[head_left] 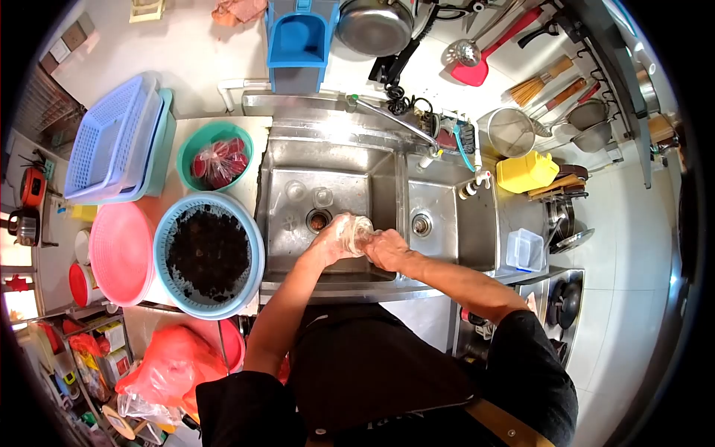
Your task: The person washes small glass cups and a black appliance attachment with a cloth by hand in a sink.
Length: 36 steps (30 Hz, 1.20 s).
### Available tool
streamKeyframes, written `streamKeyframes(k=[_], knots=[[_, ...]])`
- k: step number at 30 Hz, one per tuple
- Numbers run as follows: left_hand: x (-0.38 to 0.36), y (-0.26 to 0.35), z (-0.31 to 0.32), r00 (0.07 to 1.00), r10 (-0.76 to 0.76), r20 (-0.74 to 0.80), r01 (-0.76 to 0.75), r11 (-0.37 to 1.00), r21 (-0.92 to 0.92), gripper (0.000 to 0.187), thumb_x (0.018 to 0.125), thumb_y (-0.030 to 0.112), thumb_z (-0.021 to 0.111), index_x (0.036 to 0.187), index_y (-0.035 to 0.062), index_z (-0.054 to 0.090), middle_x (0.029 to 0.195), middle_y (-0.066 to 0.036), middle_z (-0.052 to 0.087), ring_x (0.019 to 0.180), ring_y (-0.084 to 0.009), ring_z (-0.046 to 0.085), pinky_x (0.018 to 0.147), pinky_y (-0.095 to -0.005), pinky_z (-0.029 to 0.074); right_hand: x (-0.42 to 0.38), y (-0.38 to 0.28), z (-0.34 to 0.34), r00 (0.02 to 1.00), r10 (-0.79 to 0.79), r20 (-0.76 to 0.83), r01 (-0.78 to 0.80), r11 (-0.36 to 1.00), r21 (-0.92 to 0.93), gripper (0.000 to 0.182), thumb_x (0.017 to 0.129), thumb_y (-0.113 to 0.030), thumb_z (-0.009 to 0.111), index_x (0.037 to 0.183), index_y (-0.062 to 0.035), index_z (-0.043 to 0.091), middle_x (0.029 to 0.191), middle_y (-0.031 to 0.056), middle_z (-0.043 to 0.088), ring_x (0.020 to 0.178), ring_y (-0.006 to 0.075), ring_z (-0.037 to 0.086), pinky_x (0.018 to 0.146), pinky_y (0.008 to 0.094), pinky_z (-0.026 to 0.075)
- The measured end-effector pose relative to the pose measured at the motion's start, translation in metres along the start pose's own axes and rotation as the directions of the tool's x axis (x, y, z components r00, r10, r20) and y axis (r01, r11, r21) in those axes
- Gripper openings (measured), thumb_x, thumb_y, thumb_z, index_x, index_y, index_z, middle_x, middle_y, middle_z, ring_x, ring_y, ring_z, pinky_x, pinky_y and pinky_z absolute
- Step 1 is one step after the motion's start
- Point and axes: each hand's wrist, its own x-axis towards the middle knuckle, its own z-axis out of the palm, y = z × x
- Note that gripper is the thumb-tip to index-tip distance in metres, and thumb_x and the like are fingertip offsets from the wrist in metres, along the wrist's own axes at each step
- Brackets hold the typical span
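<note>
Over the left basin of a steel double sink [320, 160], my left hand [333, 240] is wrapped round a clear round container [355, 234], seemingly a cup or jar. My right hand [387, 249] is closed at the container's right side, its fingers pressed together against it; what they grip there is too small to tell. Two small clear containers [322, 197] stand on the basin floor beyond my hands, near the drain [319, 219].
To the left are a blue basket [257, 257] of dark, wet-looking pieces, a green bowl [185, 156] with a bagged red item, and a pink basket [119, 253]. The faucet [395, 121] reaches over the sink's back. A yellow jug [527, 172] stands right.
</note>
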Motion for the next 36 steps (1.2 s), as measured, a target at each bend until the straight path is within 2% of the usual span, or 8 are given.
streamKeyframes(k=[4, 10, 13, 15, 23, 29, 33, 36], knots=[[0.012, -0.003, -0.005, 0.981, 0.101, -0.163, -0.103, 0.995, -0.003, 0.043, 0.095, 0.048, 0.052, 0.119, 0.0142, 0.061, 0.109, -0.008, 0.068, 0.097, -0.0254, 0.067, 0.080, -0.0489, 0.055, 0.010, -0.007, 0.001, 0.979, 0.112, -0.168, -0.055, 0.948, 0.314, 0.027, 0.075, -0.013, 0.067, 0.100, -0.0019, 0.063, 0.095, 0.0180, 0.067, 0.087, 0.0312, 0.068, 0.077, 0.0440, 0.053], [0.005, -0.013, 0.011, 0.881, 0.392, -0.265, -0.366, 0.920, 0.143, 0.031, 0.093, 0.038, 0.060, 0.112, 0.0132, 0.062, 0.102, -0.005, 0.066, 0.090, -0.0209, 0.066, 0.067, -0.0402, 0.057, 0.021, 0.005, 0.016, 0.984, 0.125, 0.123, -0.043, -0.508, 0.860, 0.037, 0.084, -0.004, 0.066, 0.118, 0.0006, 0.056, 0.105, 0.0129, 0.067, 0.086, 0.0227, 0.069, 0.073, 0.0343, 0.059], [0.010, -0.012, -0.004, 0.951, 0.194, -0.243, -0.197, 0.980, 0.010, 0.034, 0.092, 0.041, 0.060, 0.114, 0.0148, 0.063, 0.105, -0.006, 0.068, 0.095, -0.0218, 0.066, 0.076, -0.0443, 0.057, 0.011, -0.010, -0.003, 0.972, 0.186, 0.147, -0.196, 0.280, 0.940, 0.027, 0.084, -0.018, 0.072, 0.103, -0.0004, 0.065, 0.085, 0.0068, 0.070, 0.085, 0.0195, 0.069, 0.068, 0.0348, 0.056], [0.029, -0.025, -0.032, 0.988, 0.131, -0.087, -0.131, 0.991, 0.008, 0.043, 0.094, 0.051, 0.052, 0.116, 0.0165, 0.064, 0.111, -0.007, 0.068, 0.099, -0.0238, 0.066, 0.083, -0.0489, 0.055, 0.001, -0.010, -0.008, 0.984, -0.113, -0.138, 0.144, 0.959, 0.243, 0.025, 0.077, -0.024, 0.074, 0.088, -0.0027, 0.067, 0.079, 0.0178, 0.069, 0.071, 0.0304, 0.070, 0.060, 0.0412, 0.053], [0.007, -0.007, -0.004, 0.995, -0.021, -0.094, 0.030, 0.995, 0.099, 0.056, 0.092, 0.061, 0.049, 0.126, 0.0174, 0.057, 0.111, -0.004, 0.066, 0.097, -0.0224, 0.066, 0.080, -0.0442, 0.056, 0.014, 0.019, 0.027, 0.994, 0.100, -0.053, -0.074, 0.927, 0.368, 0.027, 0.079, -0.018, 0.068, 0.100, -0.0004, 0.067, 0.092, 0.0167, 0.071, 0.088, 0.0353, 0.068, 0.077, 0.0423, 0.055], [0.016, -0.041, -0.002, 0.802, 0.597, -0.031, -0.541, 0.747, 0.387, 0.036, 0.095, 0.023, 0.059, 0.126, 0.0097, 0.049, 0.113, -0.006, 0.057, 0.102, -0.0170, 0.061, 0.077, -0.0339, 0.057, 0.013, 0.011, 0.039, 0.959, 0.210, 0.189, -0.054, -0.520, 0.852, 0.032, 0.084, -0.009, 0.068, 0.114, -0.0014, 0.060, 0.099, 0.0078, 0.066, 0.077, 0.0166, 0.067, 0.061, 0.0308, 0.056], [0.021, -0.032, -0.011, 0.947, 0.274, -0.167, -0.253, 0.958, 0.137, 0.037, 0.094, 0.034, 0.060, 0.123, 0.0127, 0.052, 0.112, -0.005, 0.059, 0.103, -0.0195, 0.062, 0.078, -0.0384, 0.057, -0.004, -0.001, 0.007, 0.993, 0.077, 0.092, -0.113, 0.355, 0.928, 0.032, 0.086, -0.021, 0.071, 0.109, -0.0011, 0.064, 0.097, 0.0111, 0.068, 0.089, 0.0222, 0.067, 0.078, 0.0344, 0.054], [0.016, -0.029, -0.015, 0.999, 0.043, 0.013, -0.044, 0.997, 0.065, 0.050, 0.093, 0.053, 0.053, 0.124, 0.0140, 0.057, 0.117, -0.006, 0.063, 0.100, -0.0220, 0.064, 0.076, -0.0417, 0.057, -0.013, 0.001, -0.006, 0.992, -0.124, -0.021, 0.126, 0.982, 0.144, 0.024, 0.074, -0.018, 0.071, 0.093, -0.0033, 0.066, 0.088, 0.0175, 0.069, 0.084, 0.0332, 0.068, 0.069, 0.0424, 0.053]])
